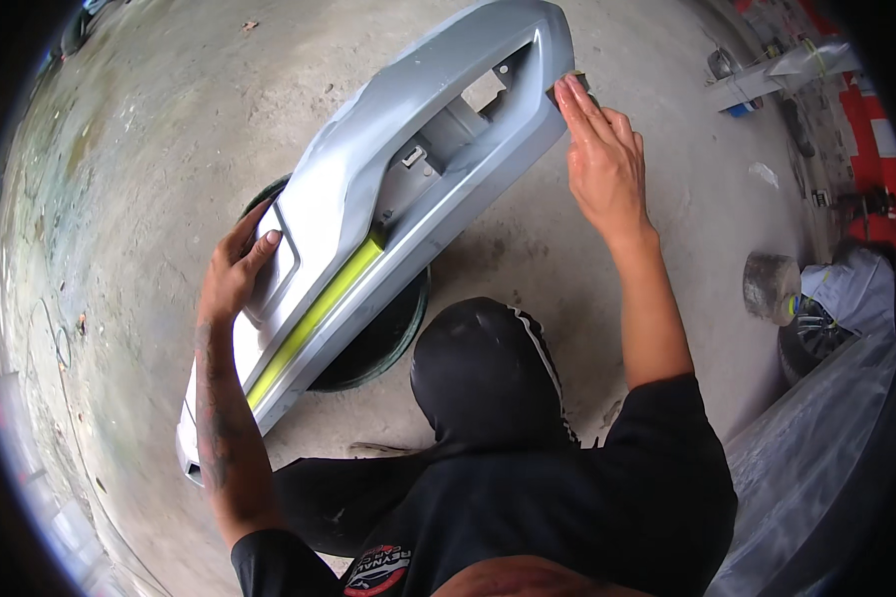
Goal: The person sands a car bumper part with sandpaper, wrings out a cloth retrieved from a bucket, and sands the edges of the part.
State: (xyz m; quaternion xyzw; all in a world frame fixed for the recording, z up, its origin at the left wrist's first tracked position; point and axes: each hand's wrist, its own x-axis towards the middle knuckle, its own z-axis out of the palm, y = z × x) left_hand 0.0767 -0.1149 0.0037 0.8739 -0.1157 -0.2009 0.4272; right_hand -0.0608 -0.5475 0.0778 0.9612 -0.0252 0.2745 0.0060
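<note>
A silver-grey plastic vehicle panel (448, 75), like part of a bumper, with an opening and a yellow-green strip (314, 318), lies diagonally across a dark round tub (373, 348). My left hand (239, 259) is wrapped over the panel's left side, its thumb on top. My right hand (599, 149) presses a small dark pad (579, 80), mostly hidden under its fingertips, against the outer edge at the panel's upper right end; its fingers are held together.
Grey concrete floor (139, 149) surrounds my bent knee (478, 368). A thin cable (60, 398) runs along the left. At the right are a metal piece (767, 75), red material (866, 139), a cylindrical block (767, 289), pale cloth (846, 289) and clear plastic sheeting (806, 438).
</note>
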